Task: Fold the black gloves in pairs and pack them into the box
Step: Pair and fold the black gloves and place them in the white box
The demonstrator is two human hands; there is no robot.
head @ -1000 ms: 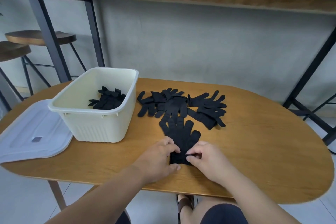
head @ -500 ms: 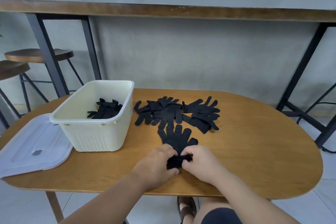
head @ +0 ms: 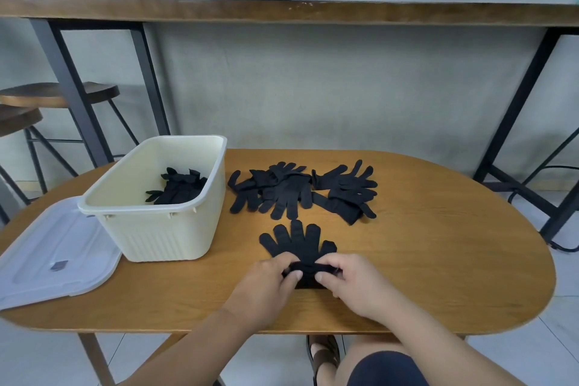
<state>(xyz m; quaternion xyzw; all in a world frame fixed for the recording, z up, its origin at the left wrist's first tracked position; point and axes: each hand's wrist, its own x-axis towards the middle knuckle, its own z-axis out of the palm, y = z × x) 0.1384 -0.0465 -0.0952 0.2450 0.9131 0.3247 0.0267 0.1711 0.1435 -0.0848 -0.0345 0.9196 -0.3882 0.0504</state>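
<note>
Both forearms are stretched forward; the left hand (head: pixel 266 280) and right hand (head: pixel 347 279) are curled, thumbs and fingers pinched on a rolled cuff.

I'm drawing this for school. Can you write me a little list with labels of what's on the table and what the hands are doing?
table: oval wooden table
box: cream plastic box, open, some folded black gloves inside
lid: translucent white plastic lid, flat on the table left of the box
loose gloves: pile of black fabric gloves beyond the hands
being folded: black glove pair, fingers pointing away
left hand: pinches the cuff end
right hand: pinches the cuff end
</note>
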